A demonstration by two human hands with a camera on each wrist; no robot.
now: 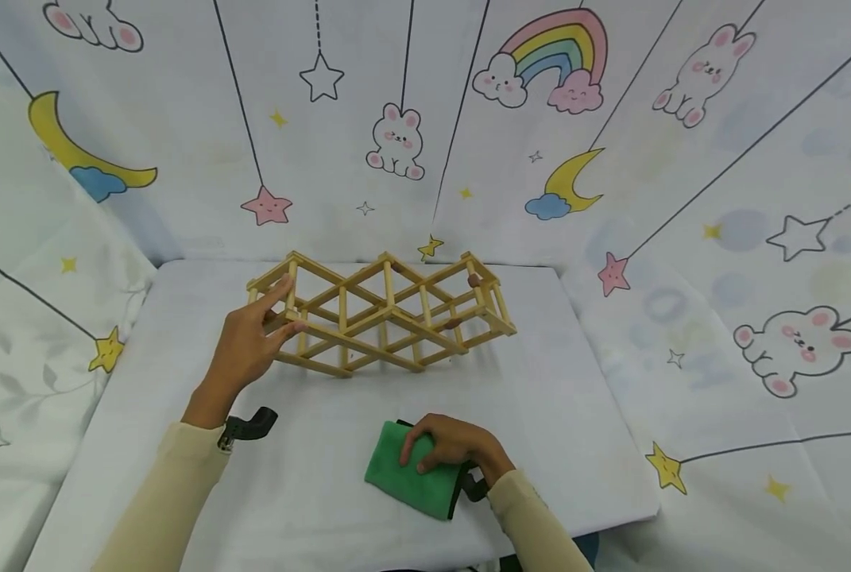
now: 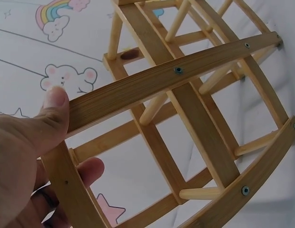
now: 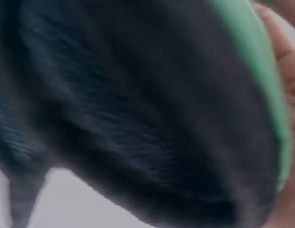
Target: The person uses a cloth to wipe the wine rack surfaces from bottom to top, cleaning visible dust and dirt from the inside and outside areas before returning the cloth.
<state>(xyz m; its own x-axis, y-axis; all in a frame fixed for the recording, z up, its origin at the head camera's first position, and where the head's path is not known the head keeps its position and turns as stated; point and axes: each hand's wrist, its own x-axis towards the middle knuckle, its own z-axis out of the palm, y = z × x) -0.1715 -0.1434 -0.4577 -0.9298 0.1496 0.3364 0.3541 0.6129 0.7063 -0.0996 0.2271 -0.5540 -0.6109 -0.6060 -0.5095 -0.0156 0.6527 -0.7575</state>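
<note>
A wooden lattice rack point(image 1: 385, 306) of crossed slats and round dowels stretches across the back of the table. My left hand point(image 1: 249, 338) grips its left end, the thumb on the near slat and the fingers reaching behind. In the left wrist view the thumb point(image 2: 54, 109) presses by a slat end, and metal rivets show along the slats. Nearer the front edge, my right hand point(image 1: 450, 441) holds a folded green cloth point(image 1: 425, 488) with curled fingers from above. The cloth's dark edging point(image 3: 152, 114) fills much of the blurred right wrist view.
White fabric covers the table point(image 1: 311, 477). Behind and beside it hangs a printed curtain point(image 1: 339, 159) with rabbits, stars, moons and a rainbow. The rack's far side stands close to the back curtain. Dark wrist camera mounts point(image 1: 249, 425) sit on both wrists.
</note>
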